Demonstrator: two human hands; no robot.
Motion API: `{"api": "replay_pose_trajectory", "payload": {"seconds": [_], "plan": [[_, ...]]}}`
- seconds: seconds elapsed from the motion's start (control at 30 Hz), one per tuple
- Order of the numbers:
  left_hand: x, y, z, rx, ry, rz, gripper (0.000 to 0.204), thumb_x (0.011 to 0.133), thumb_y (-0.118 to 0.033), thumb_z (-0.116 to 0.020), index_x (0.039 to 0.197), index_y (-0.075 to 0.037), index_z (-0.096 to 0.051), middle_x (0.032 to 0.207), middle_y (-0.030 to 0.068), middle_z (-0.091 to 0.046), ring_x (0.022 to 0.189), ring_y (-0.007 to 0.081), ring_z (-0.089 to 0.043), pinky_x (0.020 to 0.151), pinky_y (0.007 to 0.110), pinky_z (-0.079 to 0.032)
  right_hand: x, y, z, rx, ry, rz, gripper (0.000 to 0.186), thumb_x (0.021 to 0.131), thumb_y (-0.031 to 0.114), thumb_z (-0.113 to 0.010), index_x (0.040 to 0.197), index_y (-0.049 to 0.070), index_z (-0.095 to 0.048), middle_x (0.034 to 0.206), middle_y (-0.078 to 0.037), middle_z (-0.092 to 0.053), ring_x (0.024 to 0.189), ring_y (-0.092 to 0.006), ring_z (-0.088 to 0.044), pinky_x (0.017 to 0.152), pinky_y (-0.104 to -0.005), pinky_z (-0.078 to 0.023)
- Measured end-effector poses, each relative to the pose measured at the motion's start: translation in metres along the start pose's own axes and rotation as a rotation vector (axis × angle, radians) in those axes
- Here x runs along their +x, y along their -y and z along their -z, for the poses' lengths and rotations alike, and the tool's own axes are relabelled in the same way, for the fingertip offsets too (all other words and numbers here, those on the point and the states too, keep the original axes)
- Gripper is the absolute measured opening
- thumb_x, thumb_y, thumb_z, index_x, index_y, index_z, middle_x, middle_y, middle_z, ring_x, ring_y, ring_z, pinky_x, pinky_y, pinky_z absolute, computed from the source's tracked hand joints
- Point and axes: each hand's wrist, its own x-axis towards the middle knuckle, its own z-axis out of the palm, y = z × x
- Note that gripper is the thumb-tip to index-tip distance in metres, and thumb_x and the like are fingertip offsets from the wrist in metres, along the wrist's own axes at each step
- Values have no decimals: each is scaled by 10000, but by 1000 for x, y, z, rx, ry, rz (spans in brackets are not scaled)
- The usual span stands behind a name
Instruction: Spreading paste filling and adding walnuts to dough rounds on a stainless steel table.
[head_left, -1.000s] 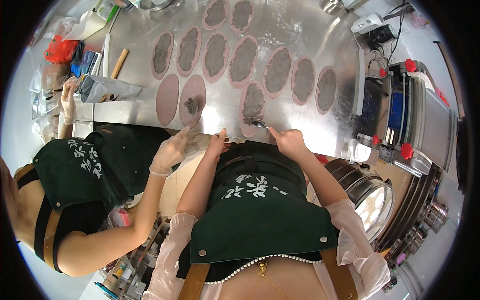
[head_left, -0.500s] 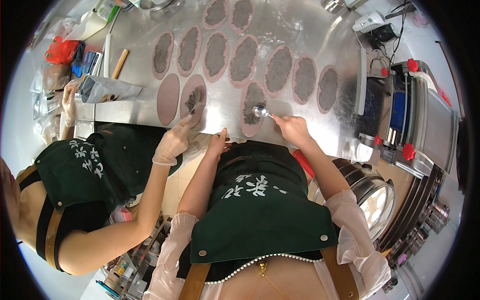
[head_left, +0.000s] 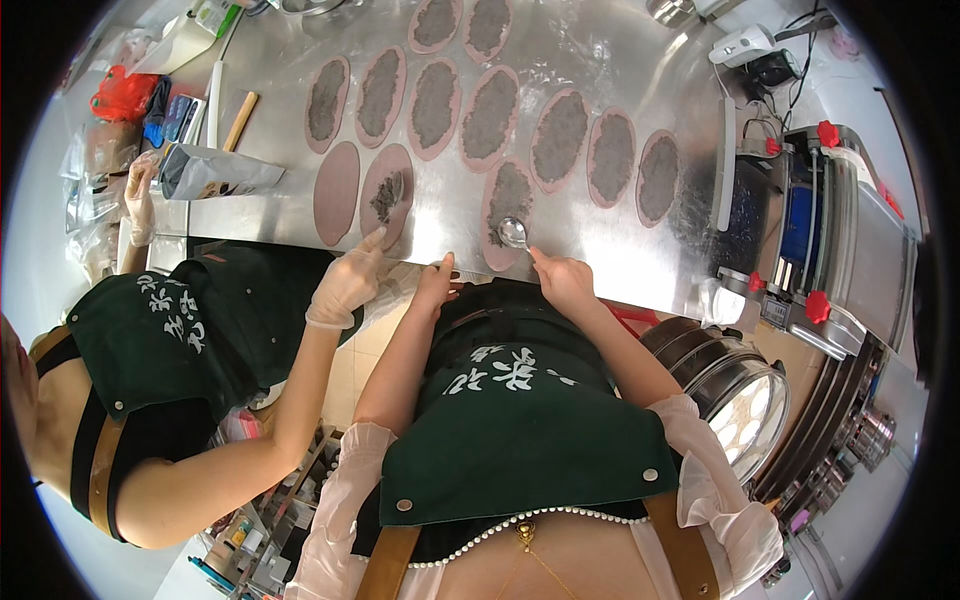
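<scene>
At the table's near edge: right hand with fingers pinched on the handle of a metal spoon
Spoon: shiny round bowl, resting on the near end of an oval dough piece
Left hand: left hand at the table rim, fingers loosely curled, holding nothing
Dough piece: pinkish-brown flat oval, dark crumbly filling spread over its upper part
Neighbours: more filled ovals in rows beyond; one plain oval to the left
Co-worker: gloved hand touching a partly filled oval
Table: steel table, brushed and reflective
Further out: foil pouch, wooden rolling pin, round steamer to the right
</scene>
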Motion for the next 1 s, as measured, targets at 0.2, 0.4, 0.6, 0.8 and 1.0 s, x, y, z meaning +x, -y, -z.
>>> {"api": "replay_pose_trajectory", "payload": {"seconds": [0.2, 0.4, 0.6, 0.8, 1.0], "plan": [[4, 3, 1, -2, 14, 3, 598, 911, -519, -471, 1195, 7, -481, 1075, 126, -580, 833, 229, -612, 701, 357, -480, -3, 8, -3, -137, 76, 23, 344, 766, 101, -537, 1090, 85, -648, 616, -91, -606, 533, -257, -601, 474, -391, -459], [2, 3, 1, 4, 12, -19, 635, 912, -526, -470, 1212, 34, -450, 1108, 166, -580, 885, 257, -627, 724, 369, -498, -8, 11, 0, -131, 29, 41, 371, 743, 97, -540, 1098, 80, -644, 620, -76, -596, 514, -248, -587, 461, -386, -458], [-4, -2, -1, 17, 7, -23, 651, 917, -523, -465, 1224, 51, -428, 1139, 189, -574, 911, 275, -634, 748, 376, -505, -12, 11, -2, -176, 50, 63, 391, 731, 85, -541, 1108, 85, -644, 598, -57, -568, 495, -231, -572, 458, -366, -459], [-1, 1, 0, 6, 8, -22, 634, 915, -522, -467, 1215, 36, -445, 1119, 170, -573, 881, 255, -625, 722, 367, -496, -4, 3, -2, -249, 25, 144, 406, 699, 87, -560, 1092, 92, -660, 588, -51, -554, 486, -220, -567, 455, -358, -461], [2, 5, 0, -8, -10, -19, 594, 911, -518, -472, 1205, -2, -480, 1078, 135, -578, 819, 215, -613, 667, 339, -485, 22, -4, 2, -285, -14, 124, 412, 695, 76, -548, 1090, 91, -662, 602, -63, -569, 507, -238, -580, 483, -367, -472]]}}
